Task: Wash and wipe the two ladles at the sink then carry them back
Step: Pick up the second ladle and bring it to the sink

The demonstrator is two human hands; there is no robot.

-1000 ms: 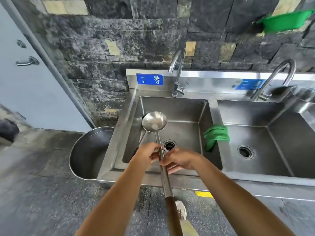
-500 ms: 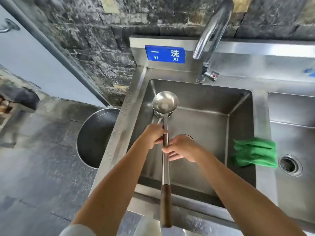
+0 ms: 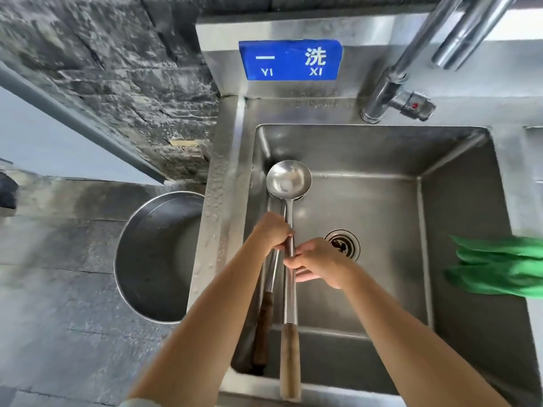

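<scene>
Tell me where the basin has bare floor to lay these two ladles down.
Bare basin floor runs from the drain to the right wall and back to the rear wall. Crowded along the left wall: both ladles, held by the left hand and right hand. The right rim carries a green cloth.

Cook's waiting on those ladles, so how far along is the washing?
Barely started. Done: both are over the sink. In hand: left hand grips the light-handled ladle and dark-handled ladle by their shafts; right hand pinches the light-handled one. Left: no water runs from the faucet, the green cloth lies untouched, so washing, wiping and carrying remain.
</scene>
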